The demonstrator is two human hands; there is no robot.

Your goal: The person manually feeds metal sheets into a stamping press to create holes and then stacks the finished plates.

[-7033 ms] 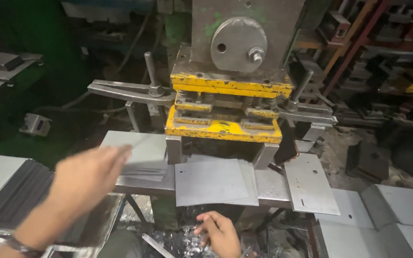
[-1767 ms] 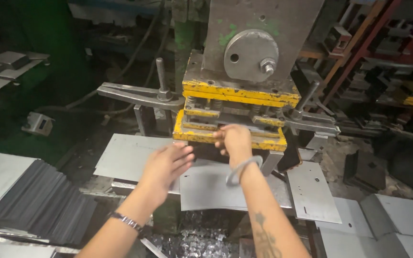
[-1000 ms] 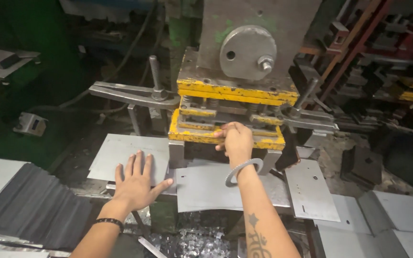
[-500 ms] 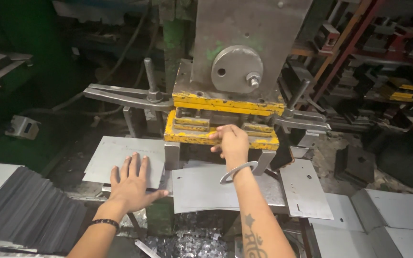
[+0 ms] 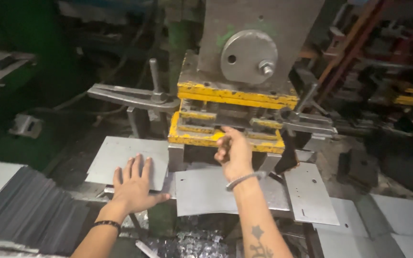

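My left hand lies spread flat on the left metal sheet. My right hand, fingers curled (grip unclear), reaches the yellow press die above the centre sheet.

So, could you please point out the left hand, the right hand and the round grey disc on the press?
left hand (image 5: 135, 186), head view, back of hand
right hand (image 5: 235, 153), head view, back of hand
round grey disc (image 5: 247, 56), head view, disc face

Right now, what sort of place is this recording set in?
Most likely a metal stamping workshop. A grey and yellow press fills the middle, flat metal sheets are stacked at the left, and small metal offcuts lie below the sheet at the press.
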